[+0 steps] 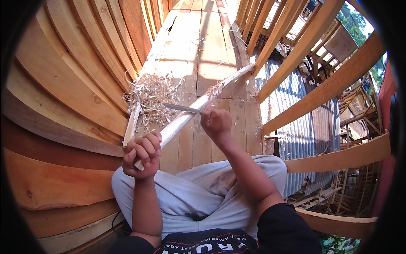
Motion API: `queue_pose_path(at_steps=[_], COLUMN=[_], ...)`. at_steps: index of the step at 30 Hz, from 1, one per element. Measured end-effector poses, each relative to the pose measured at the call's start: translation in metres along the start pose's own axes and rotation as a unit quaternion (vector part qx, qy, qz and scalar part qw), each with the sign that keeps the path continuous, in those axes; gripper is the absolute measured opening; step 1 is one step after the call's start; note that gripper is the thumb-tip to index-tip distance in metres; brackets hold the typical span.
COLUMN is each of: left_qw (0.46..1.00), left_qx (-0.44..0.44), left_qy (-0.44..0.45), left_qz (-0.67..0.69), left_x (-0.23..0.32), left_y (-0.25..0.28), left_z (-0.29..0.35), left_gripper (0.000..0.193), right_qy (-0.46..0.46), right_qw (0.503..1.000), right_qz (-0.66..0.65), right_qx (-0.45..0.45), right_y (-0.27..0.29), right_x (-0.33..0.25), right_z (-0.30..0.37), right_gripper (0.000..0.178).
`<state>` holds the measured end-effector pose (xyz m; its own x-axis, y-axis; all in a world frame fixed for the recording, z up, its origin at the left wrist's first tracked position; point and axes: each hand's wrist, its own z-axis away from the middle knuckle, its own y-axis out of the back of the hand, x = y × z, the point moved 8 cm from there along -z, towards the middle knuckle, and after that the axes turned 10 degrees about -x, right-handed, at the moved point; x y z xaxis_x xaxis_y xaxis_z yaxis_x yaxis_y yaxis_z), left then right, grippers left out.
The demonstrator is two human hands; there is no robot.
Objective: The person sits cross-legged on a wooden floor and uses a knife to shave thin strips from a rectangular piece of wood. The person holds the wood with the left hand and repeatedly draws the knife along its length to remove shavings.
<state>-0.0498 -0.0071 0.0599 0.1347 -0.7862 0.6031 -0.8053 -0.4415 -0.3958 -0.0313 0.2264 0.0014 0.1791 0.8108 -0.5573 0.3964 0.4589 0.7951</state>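
Observation:
A long pale wooden stick [186,117] slants from the lower left up to the balusters at the right. Its near end is in the fist of my left hand [144,153], fingers wrapped round it. The near part is smooth and whitish, while rough bark shows toward the far end. My right hand [216,122] grips a knife [181,108], its handle hidden in my fist. The blade points left and lies across the stick, seemingly touching its upper side. A heap of curled wood shavings [155,96] lies on the floor beyond my left hand.
Plank flooring [213,63] runs away ahead, with loose shavings scattered on it. Upright wooden boards [72,93] wall the left side. A railing of wooden balusters [304,42] stands at the right, above a corrugated metal roof [296,97]. My crossed legs [194,182] are close below the stick.

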Motion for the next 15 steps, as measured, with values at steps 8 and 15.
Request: queue_pose_path(at_steps=[8, 15], left_qw=[1.000, 1.000], left_qx=[-0.006, -0.001], left_qy=[0.008, 0.007], left_qz=[-0.003, -0.004], left_x=[0.002, 0.000], left_y=[-0.001, -0.001], left_z=[0.001, 0.000], left_gripper=[0.039, 0.040], right_qy=[-0.070, -0.071], right_qw=[0.996, 0.994], right_qz=[0.036, 0.038], right_qx=[0.041, 0.070], right_y=[0.007, 0.007], right_x=[0.015, 0.016], right_z=[-0.007, -0.009], right_gripper=[0.055, 0.054])
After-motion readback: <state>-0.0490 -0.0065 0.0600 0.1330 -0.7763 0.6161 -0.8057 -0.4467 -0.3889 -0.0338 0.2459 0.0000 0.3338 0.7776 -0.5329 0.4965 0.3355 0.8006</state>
